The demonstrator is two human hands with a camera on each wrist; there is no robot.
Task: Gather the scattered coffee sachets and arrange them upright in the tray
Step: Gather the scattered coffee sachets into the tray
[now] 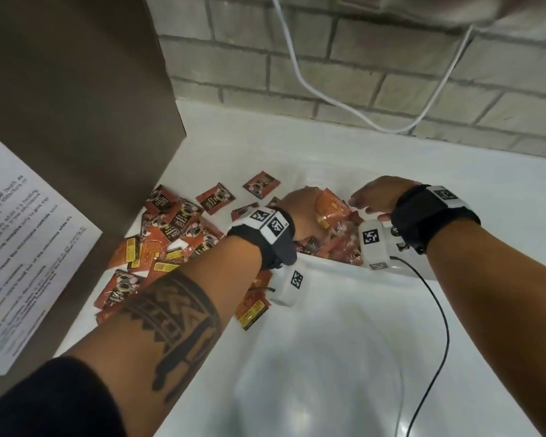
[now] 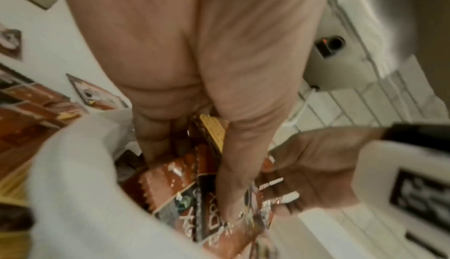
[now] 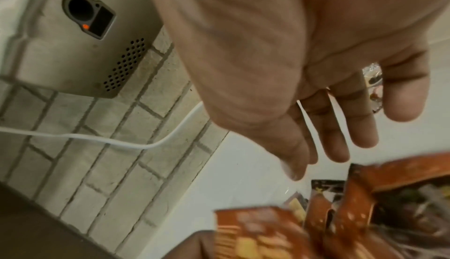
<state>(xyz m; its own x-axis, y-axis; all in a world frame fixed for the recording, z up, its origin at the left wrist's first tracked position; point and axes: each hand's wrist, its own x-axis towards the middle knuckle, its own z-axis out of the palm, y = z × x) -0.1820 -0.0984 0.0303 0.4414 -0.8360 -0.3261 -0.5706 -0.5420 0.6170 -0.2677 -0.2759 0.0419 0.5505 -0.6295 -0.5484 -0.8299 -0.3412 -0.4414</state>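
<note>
Red-orange coffee sachets (image 1: 171, 222) lie scattered on the white counter at the left. More sachets (image 1: 338, 247) stand packed in a pale tray (image 1: 338, 267) in the middle. My left hand (image 1: 300, 212) is inside the tray and grips an orange sachet (image 1: 331, 206) held upright; in the left wrist view the thumb and fingers (image 2: 151, 128) pinch this sachet (image 2: 214, 130) by its yellow-labelled edge. My right hand (image 1: 372, 197) hovers over the tray's right part with straight, spread fingers (image 3: 340, 128), holding nothing. Its fingertips (image 2: 287, 196) reach the packed sachets.
A brown appliance wall (image 1: 76, 105) with a printed paper label (image 1: 19, 234) rises at the left. A brick wall (image 1: 360, 74) with a hanging white cable (image 1: 300, 77) is behind. A grey device (image 3: 80, 42) with an orange light hangs above. A black cable (image 1: 438, 310) trails from my right wrist.
</note>
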